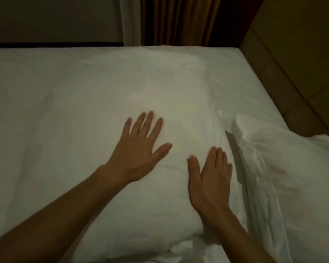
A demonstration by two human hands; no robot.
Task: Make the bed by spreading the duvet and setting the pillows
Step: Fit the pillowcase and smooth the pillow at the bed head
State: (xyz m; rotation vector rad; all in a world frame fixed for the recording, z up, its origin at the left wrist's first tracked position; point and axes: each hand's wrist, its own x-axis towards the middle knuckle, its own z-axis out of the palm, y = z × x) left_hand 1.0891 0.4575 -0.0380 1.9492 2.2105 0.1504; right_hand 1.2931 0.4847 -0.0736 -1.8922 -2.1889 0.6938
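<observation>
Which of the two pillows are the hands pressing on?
The smooth pillow in the middle: the left hand and right hand lie flat on it. The crumpled pillow to its right is untouched.

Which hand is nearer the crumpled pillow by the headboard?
Right. The right hand lies flat just beside the crumpled pillow; the left hand lies flat farther away, on the other pillow.

Dim bedroom, white-sheeted bed [46,92], pillow [179,101], padded headboard [302,63], brown curtain [179,19]
</observation>
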